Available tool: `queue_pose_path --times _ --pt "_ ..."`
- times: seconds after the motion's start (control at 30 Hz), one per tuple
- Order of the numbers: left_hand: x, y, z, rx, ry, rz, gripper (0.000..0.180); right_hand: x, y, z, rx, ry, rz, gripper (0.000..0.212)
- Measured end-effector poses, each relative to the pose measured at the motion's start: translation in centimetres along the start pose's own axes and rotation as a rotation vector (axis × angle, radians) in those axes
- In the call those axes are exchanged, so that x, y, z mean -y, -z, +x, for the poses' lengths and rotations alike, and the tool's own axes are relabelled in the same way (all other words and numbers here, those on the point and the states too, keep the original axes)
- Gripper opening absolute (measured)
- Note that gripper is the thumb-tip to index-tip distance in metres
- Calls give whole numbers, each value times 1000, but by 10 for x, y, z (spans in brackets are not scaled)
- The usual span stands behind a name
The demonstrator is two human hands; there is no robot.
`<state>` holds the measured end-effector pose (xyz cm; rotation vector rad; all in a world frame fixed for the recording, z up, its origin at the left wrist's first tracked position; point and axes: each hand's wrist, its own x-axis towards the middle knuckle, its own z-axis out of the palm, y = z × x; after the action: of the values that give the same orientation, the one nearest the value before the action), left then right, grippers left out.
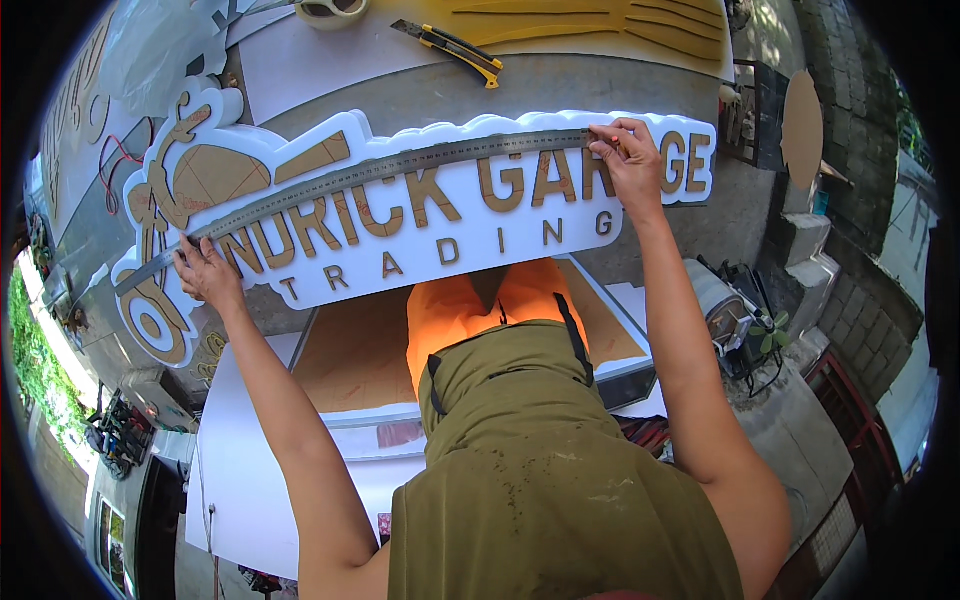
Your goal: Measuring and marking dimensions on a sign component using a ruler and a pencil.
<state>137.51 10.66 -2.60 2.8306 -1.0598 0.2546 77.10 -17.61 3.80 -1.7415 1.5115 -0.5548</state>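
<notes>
A long white sign board (425, 232) with raised brown letters and a motorcycle-like shape lies across the work surface in front of me. Along its upper part stretches a long steel ruler (440, 153), slanting down to the left and passing over the tops of some letters. My left hand (208, 275) has its fingers closed at the ruler's edge, near the motorcycle shape. Toward the sign's right side, my right hand (630, 163) pinches the ruler's far end. A small reddish spot shows by its fingertips, too small to name.
Beyond the sign lie a yellow-and-black utility knife (448, 48), a tape roll (332, 12) and a yellow slatted panel (590, 28). Clear plastic sheeting (160, 55) is at the upper left. A brown-topped white panel (350, 355) sits below the sign. At right stands a small fan (770, 332).
</notes>
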Motion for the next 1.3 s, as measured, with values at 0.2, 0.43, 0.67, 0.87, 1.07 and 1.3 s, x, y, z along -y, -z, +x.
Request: queue_pose_path --times 0.2,0.43,0.67,0.87,1.07,1.3 --pt "4 -3 2 14 17 1 53 0 -3 1 -4 4 -6 25" --pt "-14 11 -1 -11 39 -34 53 0 -1 3 22 31 -2 26" --pt "-31 22 -11 12 98 -25 52 -25 4 3 75 40 -28 30" --pt "-29 23 -7 18 119 -41 53 -28 2 3 83 27 -45 31" --pt "-33 25 -5 35 138 -55 54 -33 0 5 55 97 -35 32" --pt "-39 28 -8 55 133 -52 57 -38 6 4 69 68 -96 30"
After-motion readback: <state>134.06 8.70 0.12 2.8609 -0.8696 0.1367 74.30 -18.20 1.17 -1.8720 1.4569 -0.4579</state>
